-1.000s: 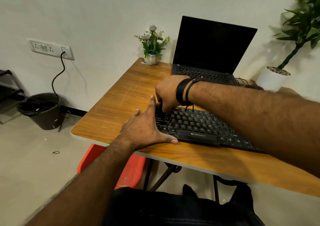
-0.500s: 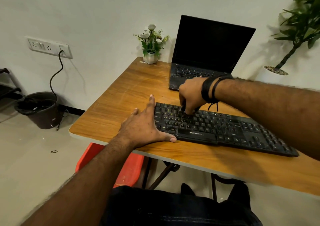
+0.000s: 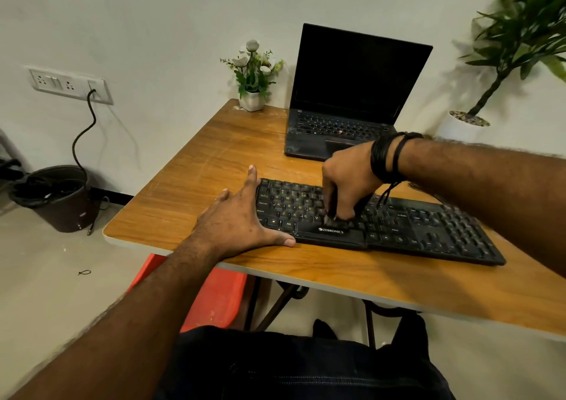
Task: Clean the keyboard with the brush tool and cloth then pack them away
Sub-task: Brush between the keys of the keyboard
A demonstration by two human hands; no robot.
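Observation:
A black keyboard (image 3: pixel 428 231) lies across the near part of the wooden table (image 3: pixel 214 167). My left hand (image 3: pixel 242 219) rests flat with fingers spread against the keyboard's left end, thumb along its front edge. My right hand (image 3: pixel 349 179) is over the keys near the middle, fingers pinched around a small dark brush tool (image 3: pixel 332 205) whose tip touches the keys just above the space bar. Most of the brush is hidden by my fingers. No cloth is in view.
A black laptop (image 3: pixel 352 93) stands open behind the keyboard. A small flower pot (image 3: pixel 252 99) sits at the table's far left corner and a white potted plant (image 3: pixel 462 127) at the far right. Beside the table are a red stool (image 3: pixel 214 298) and a dark bin (image 3: pixel 58 197).
My right hand has swept with the brush from the keyboard's left end toward the middle and down to the lower key rows. My left hand has stayed at the left end.

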